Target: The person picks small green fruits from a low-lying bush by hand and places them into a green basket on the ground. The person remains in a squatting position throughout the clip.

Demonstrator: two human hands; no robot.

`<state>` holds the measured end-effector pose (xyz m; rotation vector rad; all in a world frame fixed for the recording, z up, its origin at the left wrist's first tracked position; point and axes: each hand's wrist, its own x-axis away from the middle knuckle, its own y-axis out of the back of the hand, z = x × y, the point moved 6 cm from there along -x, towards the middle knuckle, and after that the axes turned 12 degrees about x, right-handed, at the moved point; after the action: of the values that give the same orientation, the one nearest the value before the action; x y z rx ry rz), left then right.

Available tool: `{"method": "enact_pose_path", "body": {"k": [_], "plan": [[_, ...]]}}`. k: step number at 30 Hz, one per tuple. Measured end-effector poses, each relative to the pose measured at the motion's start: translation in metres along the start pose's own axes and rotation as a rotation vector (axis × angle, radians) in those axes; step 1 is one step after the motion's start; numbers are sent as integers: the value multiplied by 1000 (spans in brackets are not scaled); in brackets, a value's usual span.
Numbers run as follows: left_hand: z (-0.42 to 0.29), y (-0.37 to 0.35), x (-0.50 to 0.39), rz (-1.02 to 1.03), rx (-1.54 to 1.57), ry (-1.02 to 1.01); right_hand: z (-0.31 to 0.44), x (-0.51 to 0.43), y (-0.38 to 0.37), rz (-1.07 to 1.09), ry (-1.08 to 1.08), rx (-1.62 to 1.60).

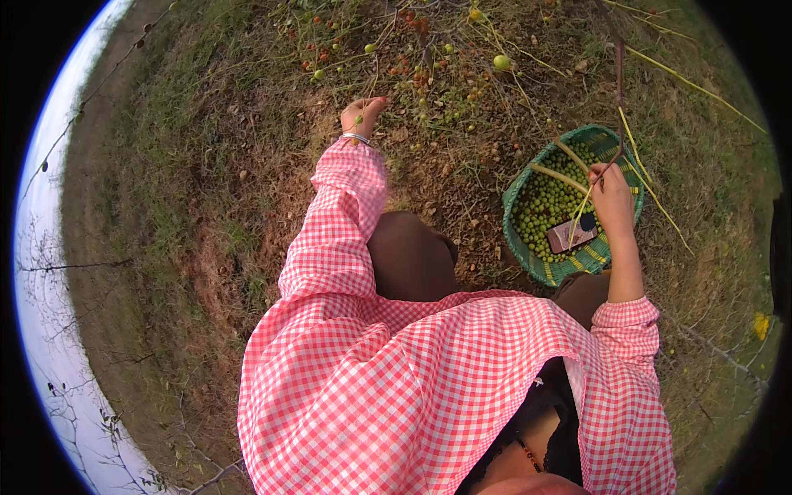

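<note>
My left hand (364, 117), with a bangle at the wrist, is raised near a thin hanging twig that bears a small green fruit (358, 120); whether its fingers hold anything cannot be told. On the right, my right hand (609, 185) is closed around the basket handle (575, 156) or the thin branch crossing it; the picture does not settle which. Beneath it, a green woven basket (511, 229) with yellow strips stands tilted on the ground. Many small round green fruits (538, 210) fill much of it, and a smartphone (562, 238) lies on top of them.
Thin branches with green fruits (502, 62) hang ahead. Red and orange fruits (421, 77) lie on the soil or show among twigs. A brown branch (620, 74) with yellowish stems comes down over the basket. Bare twigs (213, 476) reach in at the lower left.
</note>
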<state>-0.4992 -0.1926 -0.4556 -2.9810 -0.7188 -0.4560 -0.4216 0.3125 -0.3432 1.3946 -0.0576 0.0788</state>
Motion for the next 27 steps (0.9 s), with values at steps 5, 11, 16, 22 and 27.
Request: {"method": "enact_pose_path", "body": {"k": [5,11,16,22,27], "plan": [[-14,35,-13,30,643,129,4,1,4,-35,45,6],[-90,9,-18,297,8,-78,4,0,3,-15,22,11],[-116,-43,-4,427,-385,-368,5,1,2,-38,31,10],[-116,-51,-6,347,-669,-358,2,0,0,-77,46,70],[-114,-47,-5,342,-711,-419,6,2,3,-89,65,62]]}}
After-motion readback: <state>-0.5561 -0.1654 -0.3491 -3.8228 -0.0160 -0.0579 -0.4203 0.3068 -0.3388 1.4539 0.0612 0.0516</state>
